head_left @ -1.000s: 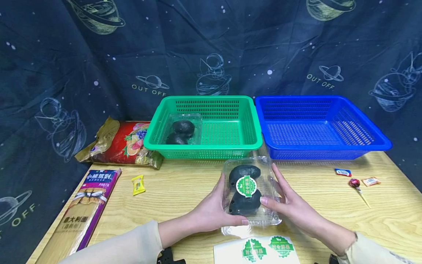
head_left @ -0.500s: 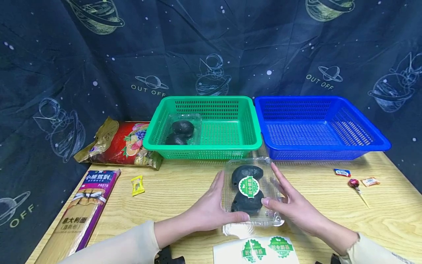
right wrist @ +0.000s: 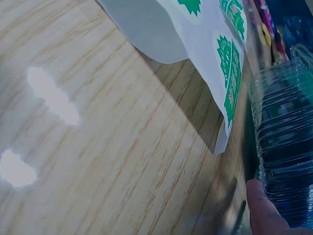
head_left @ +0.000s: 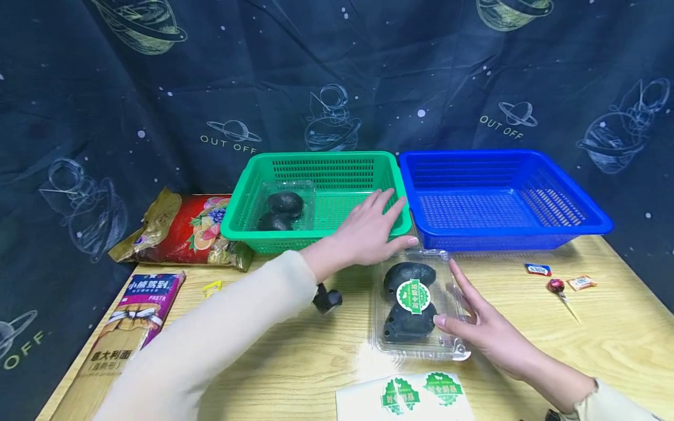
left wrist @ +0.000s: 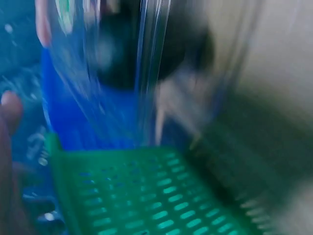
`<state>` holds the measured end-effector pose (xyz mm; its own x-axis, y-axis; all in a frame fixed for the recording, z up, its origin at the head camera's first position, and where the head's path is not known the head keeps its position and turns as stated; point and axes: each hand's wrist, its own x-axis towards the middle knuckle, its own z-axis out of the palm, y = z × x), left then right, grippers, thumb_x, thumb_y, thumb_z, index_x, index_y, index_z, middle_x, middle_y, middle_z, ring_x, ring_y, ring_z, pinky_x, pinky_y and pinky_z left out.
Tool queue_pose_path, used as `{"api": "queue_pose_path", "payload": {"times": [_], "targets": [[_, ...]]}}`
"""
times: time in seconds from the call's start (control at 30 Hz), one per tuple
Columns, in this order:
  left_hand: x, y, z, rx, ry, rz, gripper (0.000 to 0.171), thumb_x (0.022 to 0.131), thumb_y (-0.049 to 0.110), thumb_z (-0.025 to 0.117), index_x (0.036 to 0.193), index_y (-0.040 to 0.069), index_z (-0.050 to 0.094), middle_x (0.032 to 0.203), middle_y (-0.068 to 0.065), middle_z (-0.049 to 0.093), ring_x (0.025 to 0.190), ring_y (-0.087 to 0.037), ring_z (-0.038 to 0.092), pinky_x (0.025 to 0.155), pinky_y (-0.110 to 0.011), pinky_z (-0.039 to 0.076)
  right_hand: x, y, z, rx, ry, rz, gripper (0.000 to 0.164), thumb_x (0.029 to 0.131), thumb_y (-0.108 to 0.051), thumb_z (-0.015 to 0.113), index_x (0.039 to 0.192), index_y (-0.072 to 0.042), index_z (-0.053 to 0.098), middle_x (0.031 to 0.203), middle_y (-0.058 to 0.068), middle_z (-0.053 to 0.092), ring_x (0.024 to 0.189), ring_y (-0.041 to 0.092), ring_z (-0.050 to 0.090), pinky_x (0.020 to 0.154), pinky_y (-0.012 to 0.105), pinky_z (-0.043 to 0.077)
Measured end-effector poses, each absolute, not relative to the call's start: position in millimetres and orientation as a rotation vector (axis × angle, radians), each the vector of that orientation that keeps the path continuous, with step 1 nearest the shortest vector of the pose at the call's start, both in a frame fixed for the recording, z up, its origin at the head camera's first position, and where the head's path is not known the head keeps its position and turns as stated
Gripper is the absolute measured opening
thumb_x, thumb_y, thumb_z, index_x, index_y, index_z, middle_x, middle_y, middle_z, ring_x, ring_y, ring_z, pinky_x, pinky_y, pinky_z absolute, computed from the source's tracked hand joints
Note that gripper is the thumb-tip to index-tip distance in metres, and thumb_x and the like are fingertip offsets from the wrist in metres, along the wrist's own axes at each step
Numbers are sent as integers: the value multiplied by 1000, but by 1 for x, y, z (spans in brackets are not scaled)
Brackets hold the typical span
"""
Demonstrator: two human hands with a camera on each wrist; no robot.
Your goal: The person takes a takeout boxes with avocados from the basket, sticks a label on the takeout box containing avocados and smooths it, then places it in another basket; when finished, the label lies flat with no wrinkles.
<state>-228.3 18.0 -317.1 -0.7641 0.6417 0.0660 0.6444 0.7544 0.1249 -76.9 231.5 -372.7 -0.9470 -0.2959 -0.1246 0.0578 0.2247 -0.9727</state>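
A clear plastic clamshell box (head_left: 421,351) with dark oval fruits (head_left: 408,324) inside lies on the table in the head view. A round green-and-white sticker (head_left: 413,296) is on its lid. My right hand (head_left: 489,327) grips the box's right side, thumb on top; the right wrist view shows a fingertip (right wrist: 261,208) against its ribbed wall. My left hand (head_left: 371,231) has let go and is spread over the front right rim of the green basket (head_left: 295,235), fingers over its inside. A similar box (head_left: 308,204) of dark fruits stands in that basket's left part.
A blue basket (head_left: 505,234) stands right of the green one. The sticker sheet (head_left: 363,403) lies at the front. Wrapped candies (head_left: 538,269) and a lollipop (head_left: 556,285) are at right; a pasta pack (head_left: 131,316), red bag (head_left: 184,228) and yellow candy (head_left: 212,288) are at left.
My left hand has released the box's left side and moved up and forward to the green basket's rim. The box has shifted slightly right in view, with my right hand still on it.
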Motion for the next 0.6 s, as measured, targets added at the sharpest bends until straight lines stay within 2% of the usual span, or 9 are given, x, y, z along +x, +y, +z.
{"api": "queue_pose_path", "payload": {"times": [0.13,0.3,0.37,0.43,0.5,0.57,0.6], "targets": [[-253,36,-321,-1116,-3057,-120,84,91,71,27,155,21,8,160,-9,2,146,-31,-3,115,-51,11,-75,236,-373,-206,2204,-1800,91,92,-15,63,152,-38,-2,157,22,-10,136,54,8,91,43,49],[-264,41,-327,-1115,-3138,-62,84,90,73,25,154,25,0,160,-4,-7,146,-29,-6,116,-50,8,-74,240,-372,-183,2212,-1779,90,93,-17,62,152,-38,-2,157,23,-9,137,53,9,93,45,47],[-265,41,-329,-1118,-3142,-48,84,90,73,24,154,26,-2,160,-4,-8,146,-29,-6,116,-50,8,-75,243,-369,-162,2143,-1803,89,94,-16,60,152,-39,-3,157,23,-8,137,52,10,99,52,39],[-265,41,-329,-1122,-3140,-41,84,90,73,23,154,26,-3,160,-4,-9,146,-29,-6,116,-50,8,-76,249,-365,-146,2038,-1841,87,95,-14,57,151,-41,-4,157,23,-9,139,49,8,104,63,24],[-265,41,-329,-1125,-3137,-29,83,90,73,22,154,27,-3,160,-4,-9,146,-29,-6,116,-50,8,-78,260,-360,-174,1915,-1879,84,98,-11,52,151,-41,-5,156,25,-10,139,48,5,102,70,10],[-264,42,-329,-1126,-3134,-27,83,90,72,23,154,26,-3,160,-4,-9,146,-29,-6,116,-51,9,-81,278,-353,-238,1820,-1890,78,100,-8,45,151,-41,-4,155,25,-12,141,44,9,106,66,11],[-264,42,-329,-1126,-3131,-22,82,91,71,23,154,26,-3,160,-4,-9,146,-29,-6,116,-51,9,-82,288,-349,-272,1774,-1892,76,101,-7,41,151,-41,-4,155,25,-14,140,43,15,107,62,17]]}}
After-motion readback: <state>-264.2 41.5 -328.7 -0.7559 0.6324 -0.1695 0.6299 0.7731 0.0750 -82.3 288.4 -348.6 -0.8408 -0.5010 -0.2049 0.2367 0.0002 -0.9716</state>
